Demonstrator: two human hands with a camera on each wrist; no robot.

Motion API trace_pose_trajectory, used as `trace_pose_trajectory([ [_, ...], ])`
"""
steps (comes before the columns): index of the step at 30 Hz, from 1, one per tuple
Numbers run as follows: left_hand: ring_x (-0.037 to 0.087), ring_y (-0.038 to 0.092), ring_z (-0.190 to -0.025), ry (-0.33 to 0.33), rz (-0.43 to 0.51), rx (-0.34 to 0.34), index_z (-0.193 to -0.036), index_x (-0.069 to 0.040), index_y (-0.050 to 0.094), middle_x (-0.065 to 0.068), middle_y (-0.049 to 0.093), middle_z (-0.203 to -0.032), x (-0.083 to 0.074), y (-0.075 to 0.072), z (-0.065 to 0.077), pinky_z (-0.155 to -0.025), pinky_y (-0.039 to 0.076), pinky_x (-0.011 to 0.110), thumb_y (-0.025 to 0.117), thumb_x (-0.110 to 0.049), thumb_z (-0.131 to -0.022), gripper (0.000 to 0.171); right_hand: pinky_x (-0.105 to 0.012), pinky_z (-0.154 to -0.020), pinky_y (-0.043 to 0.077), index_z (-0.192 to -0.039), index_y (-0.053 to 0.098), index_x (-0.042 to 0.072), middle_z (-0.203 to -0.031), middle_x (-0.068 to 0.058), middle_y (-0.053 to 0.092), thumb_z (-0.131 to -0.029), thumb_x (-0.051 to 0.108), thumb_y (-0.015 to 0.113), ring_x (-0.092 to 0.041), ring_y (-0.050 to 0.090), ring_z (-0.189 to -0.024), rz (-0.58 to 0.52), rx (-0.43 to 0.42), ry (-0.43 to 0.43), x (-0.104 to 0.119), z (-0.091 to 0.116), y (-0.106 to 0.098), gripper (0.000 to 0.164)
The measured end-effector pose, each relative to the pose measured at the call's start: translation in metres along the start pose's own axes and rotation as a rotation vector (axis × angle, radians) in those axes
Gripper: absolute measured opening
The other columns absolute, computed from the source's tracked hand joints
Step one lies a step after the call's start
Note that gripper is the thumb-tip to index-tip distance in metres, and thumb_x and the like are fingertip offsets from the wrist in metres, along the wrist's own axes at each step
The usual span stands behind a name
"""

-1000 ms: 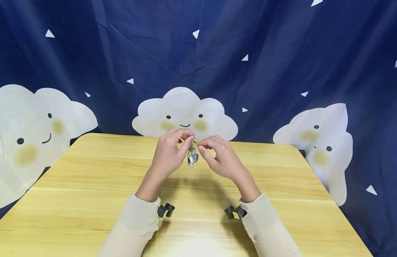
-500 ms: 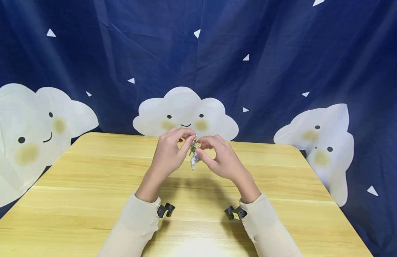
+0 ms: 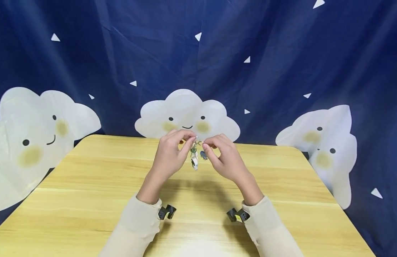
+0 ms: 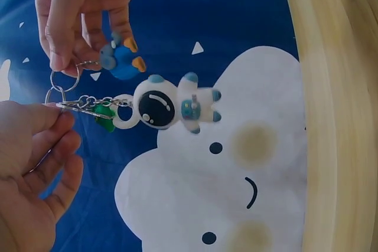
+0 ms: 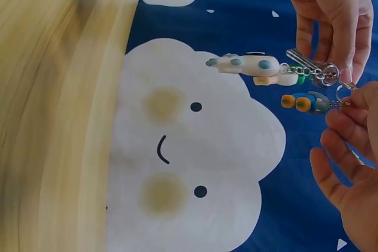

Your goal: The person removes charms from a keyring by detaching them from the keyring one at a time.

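Both hands hold linked key rings in the air above the table. My left hand (image 3: 168,153) pinches a metal ring between thumb and fingers. From it hang a white astronaut keychain (image 4: 156,108) with a dark visor, a small green piece (image 4: 105,117) and a ridged metal key blade (image 5: 303,61). A cream-coloured charm (image 5: 277,79) shows behind the astronaut in the right wrist view. My right hand (image 3: 226,159) pinches another ring, which carries a blue figure keychain (image 4: 122,62) with orange feet. The two rings touch and look linked; fingertips partly hide them.
The light wooden table (image 3: 89,200) spreads beneath the hands. Behind its far edge hangs a dark blue curtain (image 3: 166,46) with white clouds and triangles. A small black camera sits on each wrist, the left camera (image 3: 167,212) and the right camera (image 3: 238,215).
My right hand has drawn slightly rightward from the left, now pinching its ring. The blue figure has swung away from the astronaut and hangs apart. My left hand stays almost in place.
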State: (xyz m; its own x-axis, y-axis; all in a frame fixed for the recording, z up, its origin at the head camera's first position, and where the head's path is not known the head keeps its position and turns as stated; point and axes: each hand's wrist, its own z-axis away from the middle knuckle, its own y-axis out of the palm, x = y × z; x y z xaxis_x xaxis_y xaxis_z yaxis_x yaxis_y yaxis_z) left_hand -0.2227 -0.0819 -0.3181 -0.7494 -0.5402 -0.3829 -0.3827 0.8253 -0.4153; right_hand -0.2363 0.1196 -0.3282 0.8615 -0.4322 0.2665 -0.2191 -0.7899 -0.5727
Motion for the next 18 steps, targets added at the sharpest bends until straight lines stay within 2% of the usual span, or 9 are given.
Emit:
trace_pose_trajectory([
  [10,0.021,0.063,-0.083,0.024,-0.033,0.037,-0.1,-0.004,0.072,0.005,0.073,-0.088,-0.0017,0.0022,0.0009,-0.069,0.051,0.032,0.07,-0.005,-0.096,0.004,-0.034,-0.075,0.051,-0.093,0.069,0.004,-0.082,-0.002,0.066,-0.096,0.005,0.064,-0.02,0.059,-0.081,-0.002,-0.099,-0.073,0.0035,-0.0032,-0.0068,0.006],
  [18,0.022,0.063,-0.089,0.061,-0.057,0.1,-0.098,-0.002,0.064,0.008,0.069,-0.093,-0.0007,0.0062,0.0032,-0.076,0.055,0.031,0.063,-0.004,-0.097,0.002,-0.033,-0.074,0.051,-0.092,0.067,0.004,-0.083,-0.004,0.066,-0.096,0.006,0.062,-0.02,0.059,-0.08,0.018,-0.088,-0.094,0.0077,-0.0044,-0.01,0.007],
])
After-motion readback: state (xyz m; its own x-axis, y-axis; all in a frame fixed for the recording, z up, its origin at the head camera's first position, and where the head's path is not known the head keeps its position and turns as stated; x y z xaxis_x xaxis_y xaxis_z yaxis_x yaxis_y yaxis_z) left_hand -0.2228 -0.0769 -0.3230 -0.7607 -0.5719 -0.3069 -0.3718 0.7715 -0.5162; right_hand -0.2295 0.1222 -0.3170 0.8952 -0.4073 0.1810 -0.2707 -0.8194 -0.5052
